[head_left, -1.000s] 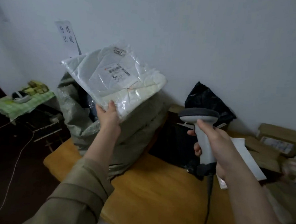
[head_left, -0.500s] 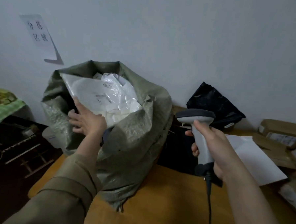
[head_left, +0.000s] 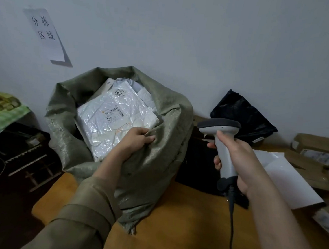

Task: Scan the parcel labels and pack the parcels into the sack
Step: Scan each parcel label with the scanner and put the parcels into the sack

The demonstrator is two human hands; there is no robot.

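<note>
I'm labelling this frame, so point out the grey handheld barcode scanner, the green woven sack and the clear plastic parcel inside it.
grey handheld barcode scanner (head_left: 219, 127), head view, on its head.
green woven sack (head_left: 157, 167), head view, front wall.
clear plastic parcel (head_left: 112, 121), head view, near its label.

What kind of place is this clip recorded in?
Probably a small parcel sorting room: a green woven sack stuffed with white plastic mailers, a grey handheld barcode scanner in the right hand, and brown cardboard boxes piled by the wall.
</note>
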